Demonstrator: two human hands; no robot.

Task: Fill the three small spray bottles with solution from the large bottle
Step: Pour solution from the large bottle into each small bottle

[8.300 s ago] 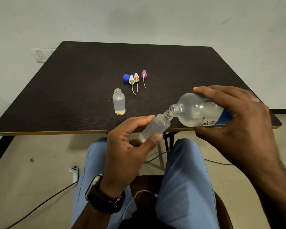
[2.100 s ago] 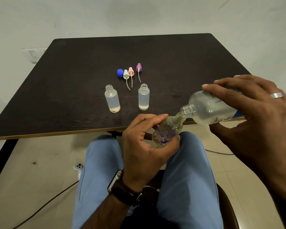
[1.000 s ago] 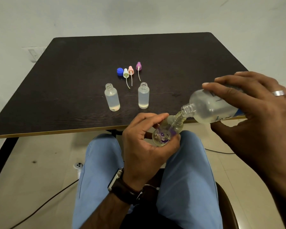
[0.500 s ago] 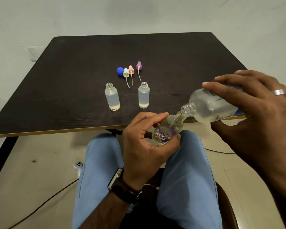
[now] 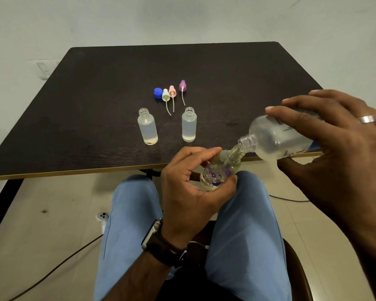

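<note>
Status vs. approx 8 s earlier: one filled small bottle stood on the counter (image 5: pixel 78 88) then; now two stand there – left bottle (image 5: pixel 147 126) and right bottle (image 5: pixel 189 124), both uncapped, upright, well apart. Over the last 2 s the pour pose is unchanged. Judgement: two of three fills done, third in progress; caps not yet refitted.

Third bottle (image 5: pixel 218 173), purple-flower print, is tilted, held in front of the counter edge above the lap. Left hand (image 5: pixel 189 181) grips it – fingers (image 5: pixel 195 152) curl over its far side, thumb underneath near the base. Right hand (image 5: pixel 334 137) grips the large bottle (image 5: pixel 274 137) from above, fingers wrapped over the body, thumb below. Large bottle mouth sits against the small bottle's neck; a thin stream is visible inside

Blue cap (image 5: pixel 158 92) and three spray heads (image 5: pixel 172 93) lie behind the two bottles
</note>
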